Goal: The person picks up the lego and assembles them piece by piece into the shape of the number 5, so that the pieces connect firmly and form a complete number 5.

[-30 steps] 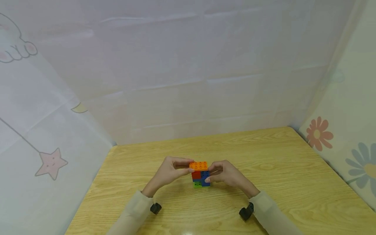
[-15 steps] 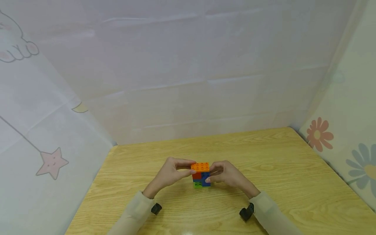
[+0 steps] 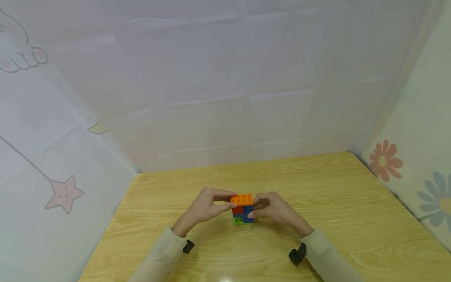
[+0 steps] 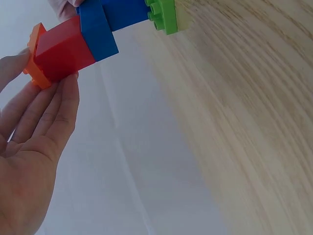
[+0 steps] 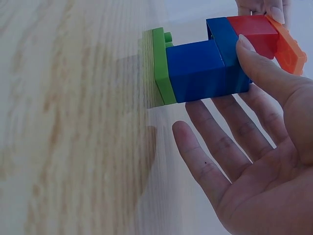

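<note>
In the head view a small stack of toy building bricks stands on the table. At its base lies a green plate brick. A blue brick sits on that, with a flatter blue brick above it. Higher up come a red brick and, on top, an orange studded brick, which looks tilted against the red one in the right wrist view. My left hand pinches the orange brick's left end between thumb and fingers. My right hand holds the blue bricks from the right, thumb in front and fingers behind.
The wooden table carries the stack near its middle. Behind it hangs a pale sheet, and printed sheets line both sides. Dark wrist cameras sit on both cuffs, including the right camera.
The orange brick has shifted slightly to the right over the stack, my left hand moving with it. My right hand keeps its hold on the blue bricks.
</note>
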